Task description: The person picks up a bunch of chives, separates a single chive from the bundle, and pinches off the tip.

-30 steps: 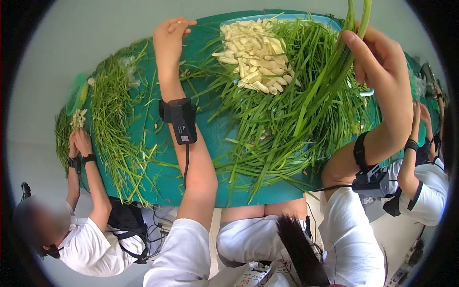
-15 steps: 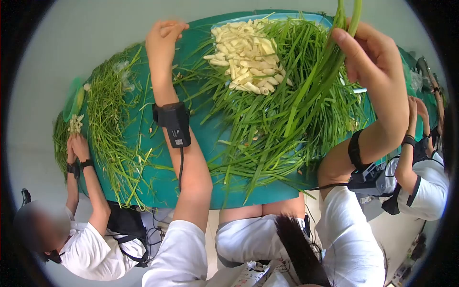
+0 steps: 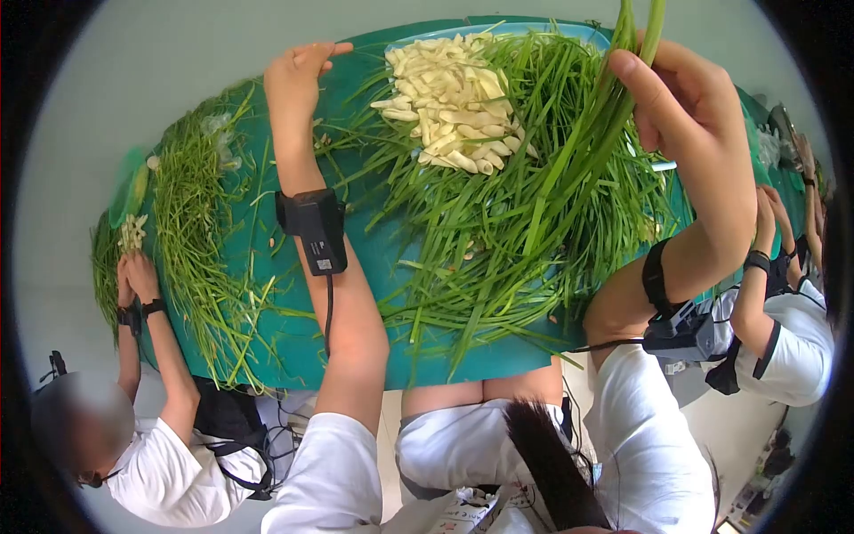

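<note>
At the upper left of the table, my left hand (image 3: 295, 80) has its thumb and fingers drawn together; anything between them is too small to make out. My right hand (image 3: 698, 107) is closed on a bunch of long green stalks (image 3: 605, 116) at the upper right, their thicker ends pointing up and leaves hanging down. Below it spreads a big heap of green leaves (image 3: 498, 258). Pale peeled pieces (image 3: 454, 98) lie piled on a blue tray (image 3: 583, 34), between my two hands.
The green tabletop (image 3: 356, 294) carries another long heap of green leaves (image 3: 191, 231) at left. A co-worker's hands (image 3: 138, 274) hold pale pieces (image 3: 132, 232) there, near a green bag (image 3: 124, 191). Another person's hands (image 3: 772, 203) are at the far right.
The view has shifted slightly. My left hand's fingers look a little more stretched out to the right. My right hand still grips the stalks in nearly the same place.
</note>
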Tool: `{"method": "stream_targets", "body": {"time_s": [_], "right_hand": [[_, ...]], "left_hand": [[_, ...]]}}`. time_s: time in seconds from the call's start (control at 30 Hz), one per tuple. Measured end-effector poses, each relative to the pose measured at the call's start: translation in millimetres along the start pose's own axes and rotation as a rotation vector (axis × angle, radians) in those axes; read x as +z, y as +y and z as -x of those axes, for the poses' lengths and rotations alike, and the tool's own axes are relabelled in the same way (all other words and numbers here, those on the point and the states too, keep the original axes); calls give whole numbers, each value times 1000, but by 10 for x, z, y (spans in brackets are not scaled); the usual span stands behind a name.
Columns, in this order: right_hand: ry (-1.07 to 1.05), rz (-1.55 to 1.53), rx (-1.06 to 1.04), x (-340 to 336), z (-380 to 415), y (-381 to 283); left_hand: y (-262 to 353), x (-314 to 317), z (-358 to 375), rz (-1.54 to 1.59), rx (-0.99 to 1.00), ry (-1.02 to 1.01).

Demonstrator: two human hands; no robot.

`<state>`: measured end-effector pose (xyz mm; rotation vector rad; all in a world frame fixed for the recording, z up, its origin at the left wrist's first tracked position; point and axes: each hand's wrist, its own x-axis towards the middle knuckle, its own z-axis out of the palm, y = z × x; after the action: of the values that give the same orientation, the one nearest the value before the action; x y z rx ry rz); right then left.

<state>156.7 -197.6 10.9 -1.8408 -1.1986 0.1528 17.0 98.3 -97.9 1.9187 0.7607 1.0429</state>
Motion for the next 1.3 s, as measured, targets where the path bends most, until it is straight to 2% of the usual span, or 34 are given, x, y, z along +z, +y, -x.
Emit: {"method": "stream_targets", "body": {"time_s": [0.07, 0.27, 0.5, 0.57, 0.63, 0.7, 0.77, 1.07, 1.3], "right_hand": [[-22, -2, 16, -17, 29, -31], [6, -18, 14, 11, -1, -40], [13, -31, 32, -1, 21, -39], [25, -24, 14, 16, 13, -38], [29, -20, 6, 12, 33, -49], [-60, 29, 26, -45, 39, -113], [-23, 1, 12, -21, 56, -69], [-25, -9, 8, -30, 40, -42], [6, -4, -30, -9, 19, -7]], "left_hand": [[-91, 29, -69, 104, 76, 77], [-26, -17, -38, -46, 82, 64], [-38, -12, -82, 57, 144, 76], [-30, -22, -47, 55, 49, 23], [-75, -4, -71, 94, 37, 12], [-56, 4, -69, 137, 36, 5], [32, 19, -57, 203, -34, -44], [-23, 24, -73, 97, -18, 7], [-18, 30, -32, 144, -9, 47]]}}
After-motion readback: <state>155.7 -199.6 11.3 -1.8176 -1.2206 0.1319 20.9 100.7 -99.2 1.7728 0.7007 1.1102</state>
